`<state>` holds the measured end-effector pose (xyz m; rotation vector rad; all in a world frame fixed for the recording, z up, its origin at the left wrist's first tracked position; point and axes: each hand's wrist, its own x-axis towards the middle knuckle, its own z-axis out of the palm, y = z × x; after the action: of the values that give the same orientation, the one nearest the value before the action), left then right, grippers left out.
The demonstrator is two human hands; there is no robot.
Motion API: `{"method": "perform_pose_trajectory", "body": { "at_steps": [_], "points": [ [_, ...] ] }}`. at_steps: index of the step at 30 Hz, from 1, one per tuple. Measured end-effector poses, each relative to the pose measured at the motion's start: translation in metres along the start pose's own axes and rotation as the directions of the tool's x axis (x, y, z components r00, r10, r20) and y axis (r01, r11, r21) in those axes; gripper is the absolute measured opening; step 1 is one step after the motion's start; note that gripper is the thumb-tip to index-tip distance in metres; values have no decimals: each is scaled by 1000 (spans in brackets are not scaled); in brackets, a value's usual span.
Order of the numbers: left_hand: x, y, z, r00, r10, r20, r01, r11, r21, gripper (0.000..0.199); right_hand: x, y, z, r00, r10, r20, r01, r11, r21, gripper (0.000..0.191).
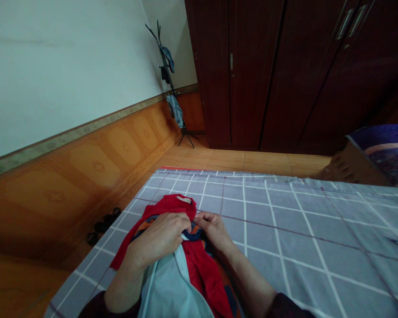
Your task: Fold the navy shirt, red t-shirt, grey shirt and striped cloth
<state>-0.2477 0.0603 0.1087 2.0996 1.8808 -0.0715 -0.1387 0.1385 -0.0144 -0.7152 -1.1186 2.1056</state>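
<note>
Red clothing (205,270) with navy and orange patterned parts lies bunched near the front of a grey bed sheet (262,221) with white grid lines. A pale label shows at its red collar. My left hand (167,232) rests over the patterned part, its fingers curled and pinching the cloth near the navy edge. At the garment's right edge, my right hand (210,225) pinches the cloth between thumb and finger. Light blue-grey cloth (167,287) lies below my hands, partly over the red fabric.
A dark red wardrobe (245,79) stands beyond the bed. A black coat stand (170,84) holds a cap and clothes in the corner. Dark footwear (102,225) sits on the floor at left. A box (368,159) with purple cloth is at right.
</note>
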Motion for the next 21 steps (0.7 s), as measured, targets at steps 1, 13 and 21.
{"method": "perform_pose_trajectory", "body": {
  "at_steps": [1,13,21],
  "points": [
    [0,0,-1,1000,-2,-9,2,1000,0,33,0,0,0,1000,-2,0,2,1000,2,31],
    [10,-14,7,995,-13,-96,7,998,-68,32,-3,0,1,995,-74,60,80,993,-90,24],
    [6,-11,-2,973,-87,-213,65,992,-107,31,0,5,0,997,-79,-6,77,988,-132,18]
  ]
}}
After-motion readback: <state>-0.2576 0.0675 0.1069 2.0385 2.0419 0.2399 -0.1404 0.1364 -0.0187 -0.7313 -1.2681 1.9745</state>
